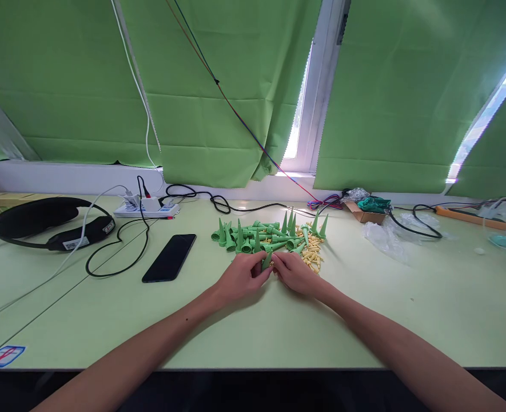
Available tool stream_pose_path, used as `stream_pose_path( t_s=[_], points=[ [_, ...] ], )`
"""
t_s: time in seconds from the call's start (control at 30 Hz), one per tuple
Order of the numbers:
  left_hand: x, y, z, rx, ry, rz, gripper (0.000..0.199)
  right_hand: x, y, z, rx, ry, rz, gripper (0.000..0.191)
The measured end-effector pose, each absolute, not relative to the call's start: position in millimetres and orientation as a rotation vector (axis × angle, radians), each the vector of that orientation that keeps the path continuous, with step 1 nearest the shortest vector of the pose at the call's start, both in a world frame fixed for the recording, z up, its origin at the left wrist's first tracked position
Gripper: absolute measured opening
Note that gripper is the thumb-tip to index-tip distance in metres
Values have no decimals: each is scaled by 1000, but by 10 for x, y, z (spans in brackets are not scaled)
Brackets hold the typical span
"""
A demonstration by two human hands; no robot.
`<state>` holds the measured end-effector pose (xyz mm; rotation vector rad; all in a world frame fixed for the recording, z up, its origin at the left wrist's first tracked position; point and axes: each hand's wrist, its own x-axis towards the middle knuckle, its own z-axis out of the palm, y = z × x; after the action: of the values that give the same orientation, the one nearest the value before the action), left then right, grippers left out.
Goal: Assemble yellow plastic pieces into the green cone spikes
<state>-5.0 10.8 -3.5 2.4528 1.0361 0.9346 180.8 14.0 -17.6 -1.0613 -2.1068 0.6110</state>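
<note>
My left hand (pixel 244 276) is closed on a green cone (pixel 267 261), its pointed end up, at the near edge of a pile of green cones (pixel 261 232). Right beside it, my right hand (pixel 293 271) has its fingers pinched at the cone's lower end, where a small yellowish bit (pixel 272 264) shows between the hands. What the right fingertips grip is too small to make out for certain. Small yellow pieces (pixel 313 253) lie scattered at the pile's right side, just beyond my right hand. Several cones stand upright; others lie on their sides.
A black phone (pixel 169 258) lies left of the pile. Further left are a black headband-like device (pixel 55 223) and a white power strip (pixel 146 210) with cables. At the right back are a small cardboard box (pixel 366 213), clear plastic bags (pixel 385 240) and an orange bar (pixel 471 217).
</note>
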Motion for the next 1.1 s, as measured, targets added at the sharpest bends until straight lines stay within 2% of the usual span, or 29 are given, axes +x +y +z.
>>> stream_pose_path(
  t_s=[0.63, 0.83, 0.97, 1.1],
  points=[
    [-62, 107, -27, 2485, 946, 972, 31, 1810, 155, -173, -1062, -2135, 553, 44],
    [-83, 108, -29, 2608, 856, 984, 18, 1798, 127, -115, -1158, -2079, 658, 53],
    [-85, 95, -25, 2643, 845, 956, 18, 1784, 80, -69, -1186, -2039, 760, 62],
    [-57, 107, -39, 2496, 981, 975, 20, 1772, 105, -106, -1217, -1984, 679, 61]
  ],
)
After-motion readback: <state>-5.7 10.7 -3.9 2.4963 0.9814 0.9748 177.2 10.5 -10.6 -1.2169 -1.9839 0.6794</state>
